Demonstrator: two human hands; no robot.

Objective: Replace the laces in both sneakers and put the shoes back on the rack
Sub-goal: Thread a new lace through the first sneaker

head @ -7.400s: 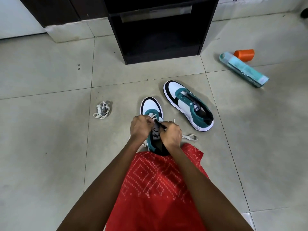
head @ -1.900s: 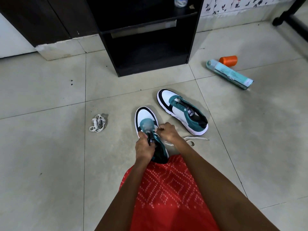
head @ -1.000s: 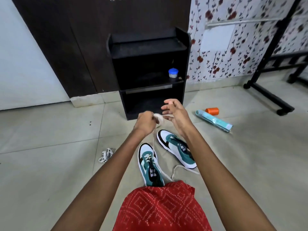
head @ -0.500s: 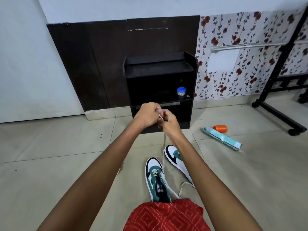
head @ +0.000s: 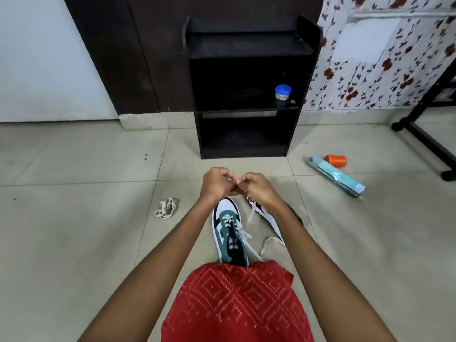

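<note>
While both hands are raised together above the toe of the near sneaker (head: pixel 229 234), the left hand (head: pixel 216 183) and the right hand (head: pixel 259 187) have their fingers curled and meet fingertip to fingertip, each pinching the white lace (head: pixel 251 215) at the point of contact. One strand of this lace hangs from the right hand down to the sneaker's upper eyelets; the lower eyelets are already crossed with lace, and a loose length lies looped on the floor just right of the shoe. The near sneaker, white at the toe with teal panels, stands on the tile floor (head: pixel 74 243) with its heel hidden under a red patterned garment (head: pixel 237 304). The second sneaker (head: pixel 267 219) lies on the floor just to the right, largely covered by the right forearm. A bundled white lace (head: pixel 165 208) rests on the floor well left of both shoes. The black shoe rack (head: pixel 246 45) stands against the wall beyond the hands, with a blue-lidded jar (head: pixel 283 92) on its middle shelf. To the right of the rack, a teal packaged tube (head: pixel 336 176) lies on the floor touching an orange cap (head: pixel 335 161).
</note>
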